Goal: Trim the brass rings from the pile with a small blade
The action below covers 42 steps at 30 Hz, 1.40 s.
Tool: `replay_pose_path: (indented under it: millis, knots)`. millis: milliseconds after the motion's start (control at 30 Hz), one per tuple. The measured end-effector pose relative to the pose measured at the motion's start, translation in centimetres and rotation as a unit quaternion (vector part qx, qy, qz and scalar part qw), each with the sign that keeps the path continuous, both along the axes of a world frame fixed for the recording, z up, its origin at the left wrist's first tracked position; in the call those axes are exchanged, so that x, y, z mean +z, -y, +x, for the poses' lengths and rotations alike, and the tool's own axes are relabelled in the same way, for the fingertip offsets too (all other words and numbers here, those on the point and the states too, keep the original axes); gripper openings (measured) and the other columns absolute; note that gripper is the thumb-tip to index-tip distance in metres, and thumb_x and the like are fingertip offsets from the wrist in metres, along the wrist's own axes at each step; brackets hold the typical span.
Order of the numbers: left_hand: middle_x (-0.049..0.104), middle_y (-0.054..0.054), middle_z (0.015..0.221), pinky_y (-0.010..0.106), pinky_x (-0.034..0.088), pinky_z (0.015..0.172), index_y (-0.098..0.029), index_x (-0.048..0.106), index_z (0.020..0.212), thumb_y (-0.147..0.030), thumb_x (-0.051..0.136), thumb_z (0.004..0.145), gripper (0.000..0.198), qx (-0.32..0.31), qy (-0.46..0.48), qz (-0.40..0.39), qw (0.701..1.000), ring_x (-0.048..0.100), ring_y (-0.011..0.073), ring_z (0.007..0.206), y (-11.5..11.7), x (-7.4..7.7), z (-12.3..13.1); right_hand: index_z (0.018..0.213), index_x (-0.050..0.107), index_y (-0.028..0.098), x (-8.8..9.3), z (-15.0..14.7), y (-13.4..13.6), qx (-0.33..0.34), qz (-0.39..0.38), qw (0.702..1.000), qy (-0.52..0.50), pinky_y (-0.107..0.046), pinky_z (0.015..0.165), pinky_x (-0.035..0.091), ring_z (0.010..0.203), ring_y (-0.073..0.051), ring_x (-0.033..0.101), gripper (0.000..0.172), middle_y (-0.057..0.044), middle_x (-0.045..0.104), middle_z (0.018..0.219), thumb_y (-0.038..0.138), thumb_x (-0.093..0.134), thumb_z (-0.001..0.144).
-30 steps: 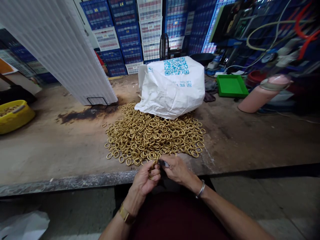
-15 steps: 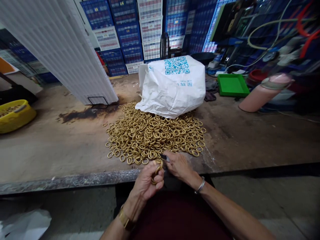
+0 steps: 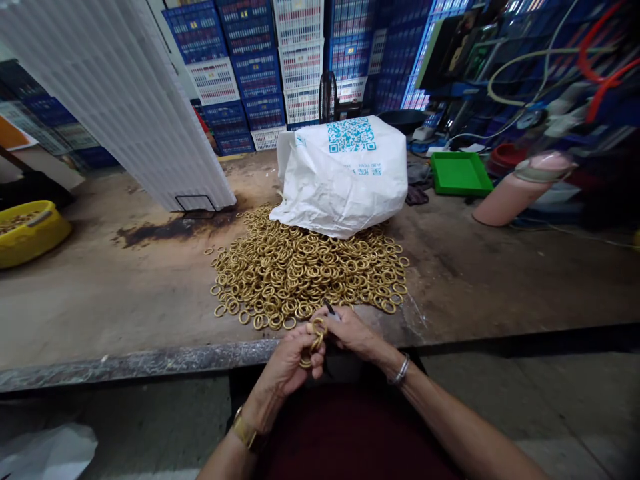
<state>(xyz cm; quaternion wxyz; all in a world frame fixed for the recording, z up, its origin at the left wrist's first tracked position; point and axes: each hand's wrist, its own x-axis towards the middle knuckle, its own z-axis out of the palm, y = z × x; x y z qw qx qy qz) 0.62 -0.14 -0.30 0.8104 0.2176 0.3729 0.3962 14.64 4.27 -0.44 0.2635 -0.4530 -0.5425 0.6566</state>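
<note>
My left hand [image 3: 294, 360] is closed around several brass rings [image 3: 318, 327], just in front of the bench edge. One ring stands up between thumb and forefinger; others sit lower among the fingers. Close beside it, my right hand [image 3: 353, 331] grips a slim tool [image 3: 332, 312] with a black tip and a grey part; whether it is a knife I cannot tell. The right fingertips reach the upper ring, and the fingers partly hide the tool. Beyond both hands spreads a heap of loose brass rings [image 3: 300, 270] on the wooden bench [image 3: 125, 293].
A white printed bag [image 3: 345, 187] lies on the back of the heap. To the left are a ribbed white panel [image 3: 150, 113] and a yellow container [image 3: 35, 233]. A green tray [image 3: 461, 173] and a pink bottle [image 3: 520, 193] stand right. Stacked crates [image 3: 255, 67] rise behind.
My right hand has come left and closer to the left hand, its fingers now at the upper ring. The tool's black tip has turned more upright. The left hand still holds the rings.
</note>
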Motion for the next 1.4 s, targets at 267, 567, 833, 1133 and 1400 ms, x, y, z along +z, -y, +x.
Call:
replay_pose_path:
  millis: [267, 567, 833, 1133, 1400]
  knots:
    - [0.047, -0.004, 0.057, 0.016, 0.035, 0.034, -0.013, 0.053, 0.075, -0.022, 0.057, 0.070, 0.011, 0.052, -0.077, 0.040, 0.995, 0.038, 0.0035, 0.038, 0.4, -0.6, -0.1, 0.075, 0.056, 0.015, -0.2, 0.3, 0.0, -0.023, 0.044, 0.999, -0.001, -0.016, 0.037, 0.024, 0.040, -0.004, 0.032, 0.024, 0.006, 0.041, 0.054, 0.037, 0.049, 0.073]
    - [0.049, -0.004, 0.060, 0.015, 0.031, 0.035, -0.016, 0.053, 0.081, -0.028, 0.061, 0.069, 0.019, 0.115, -0.074, 0.010, 0.990, 0.039, 0.0031, 0.039, 0.4, -0.4, 0.3, 0.070, 0.048, 0.018, -1.5, 0.0, 0.0, -0.035, 0.050, 0.998, 0.012, -0.016, 0.040, 0.027, 0.040, -0.004, 0.033, 0.007, 0.008, 0.046, 0.051, 0.025, 0.051, 0.071]
    - [0.048, -0.004, 0.064, 0.015, 0.031, 0.035, -0.018, 0.049, 0.092, -0.040, 0.060, 0.073, 0.031, 0.114, -0.055, 0.036, 0.991, 0.041, 0.0038, 0.041, 0.8, -0.4, 1.0, 0.073, 0.043, 0.020, -2.1, -0.9, 0.7, -0.116, 0.053, 0.992, -0.002, -0.017, 0.039, 0.028, 0.038, -0.004, 0.033, 0.013, 0.008, 0.045, 0.051, 0.031, 0.050, 0.072]
    - [0.043, -0.007, 0.053, 0.015, 0.033, 0.037, -0.018, 0.047, 0.077, -0.044, 0.056, 0.075, 0.027, 0.127, -0.173, 0.097, 0.972, 0.038, 0.0042, 0.038, 0.7, -0.6, 0.8, 0.071, 0.045, 0.019, -1.6, -0.3, 0.7, -0.061, 0.087, 0.994, 0.026, -0.017, 0.041, 0.028, 0.042, -0.005, 0.034, 0.016, 0.007, 0.043, 0.051, 0.034, 0.047, 0.075]
    - [0.042, -0.007, 0.051, 0.015, 0.034, 0.036, -0.018, 0.047, 0.074, -0.044, 0.053, 0.076, 0.027, 0.072, -0.238, 0.136, 0.959, 0.038, 0.0040, 0.037, 0.5, 0.1, 0.8, 0.061, 0.044, 0.018, -1.2, -0.7, 0.4, -0.056, 0.080, 0.994, 0.049, -0.017, 0.041, 0.026, 0.043, -0.005, 0.032, 0.023, 0.007, 0.040, 0.049, 0.037, 0.049, 0.074]
